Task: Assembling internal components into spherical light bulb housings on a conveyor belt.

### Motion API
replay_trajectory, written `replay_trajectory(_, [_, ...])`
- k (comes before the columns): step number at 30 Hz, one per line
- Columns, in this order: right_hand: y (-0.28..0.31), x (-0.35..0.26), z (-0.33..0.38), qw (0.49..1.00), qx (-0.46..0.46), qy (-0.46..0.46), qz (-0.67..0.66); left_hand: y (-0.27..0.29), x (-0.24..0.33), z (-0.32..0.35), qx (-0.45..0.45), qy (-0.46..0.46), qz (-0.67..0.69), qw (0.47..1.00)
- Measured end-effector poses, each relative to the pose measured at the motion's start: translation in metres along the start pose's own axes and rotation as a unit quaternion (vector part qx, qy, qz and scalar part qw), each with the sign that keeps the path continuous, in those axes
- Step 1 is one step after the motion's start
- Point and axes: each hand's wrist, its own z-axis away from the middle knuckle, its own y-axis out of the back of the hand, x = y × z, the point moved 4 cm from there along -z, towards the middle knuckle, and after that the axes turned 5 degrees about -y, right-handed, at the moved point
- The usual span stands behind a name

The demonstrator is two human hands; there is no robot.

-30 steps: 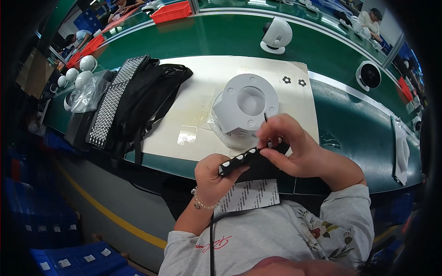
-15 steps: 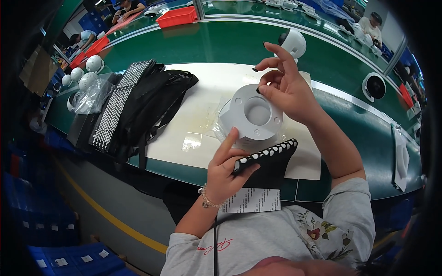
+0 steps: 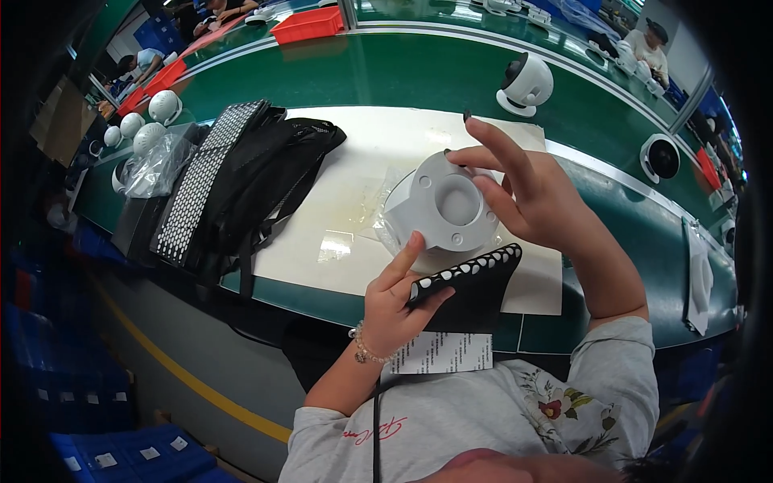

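Observation:
A white fan-like device lies on its side or upside down, its base [image 3: 415, 211] facing up with a round recess and several small round discs. Clear plastic film lies around it. My left hand [image 3: 394, 302] grips a black sheet [image 3: 471, 294] with white dots along its folded edge, and its index fingertip presses on the near edge of the base. Over the far right of the base is my right hand [image 3: 535, 193], fingers apart: the index finger is raised, another fingertip touches the rim, and the thumb lies on the face. A printed white sheet [image 3: 451, 352] shows below the black one.
A white board [image 3: 314, 209] covers the green bench. On the left lie a black bag [image 3: 266, 173] and a clear plastic bag [image 3: 159, 169] near several round white devices. White fans stand behind [image 3: 531, 84] and at right [image 3: 660, 157]. Other people work at the far benches.
My right hand has shifted down and right; its thumb has moved off the far disc area toward the recess, and its index finger has lowered. My left hand still grips the black sheet.

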Motion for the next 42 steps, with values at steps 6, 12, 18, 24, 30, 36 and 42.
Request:
replay_trajectory(6, [-0.003, -0.005, -0.015, 0.992, 0.079, -0.033, -0.096, 0.000, 0.001, 0.000, -0.008, -0.017, -0.010, 1.000])
replay_trajectory(12, [-0.028, -0.005, -0.025, 0.930, -0.056, -0.159, -0.327, 0.000, 0.005, -0.003, -0.012, -0.024, -0.010, 1.000])
replay_trajectory(18, [-0.021, -0.013, -0.020, 0.983, -0.018, -0.101, -0.151, 0.000, 0.000, 0.001, -0.028, 0.011, 0.038, 0.999])
replay_trajectory(24, [-0.009, -0.038, -0.003, 0.997, -0.063, -0.014, 0.050, 0.001, -0.001, 0.001, -0.025, 0.012, 0.036, 0.999])
replay_trajectory(30, [-0.024, -0.014, 0.032, 0.987, -0.007, -0.096, -0.131, 0.000, -0.001, 0.000, -0.023, -0.004, 0.046, 0.999])
replay_trajectory(36, [-0.035, -0.013, 0.039, 0.978, 0.003, -0.121, -0.168, 0.000, 0.001, 0.000, -0.007, -0.029, 0.008, 1.000])
replay_trajectory(42, [-0.033, -0.015, 0.060, 0.985, 0.059, 0.062, 0.147, 0.000, 0.002, 0.000, -0.005, -0.028, -0.015, 0.999])
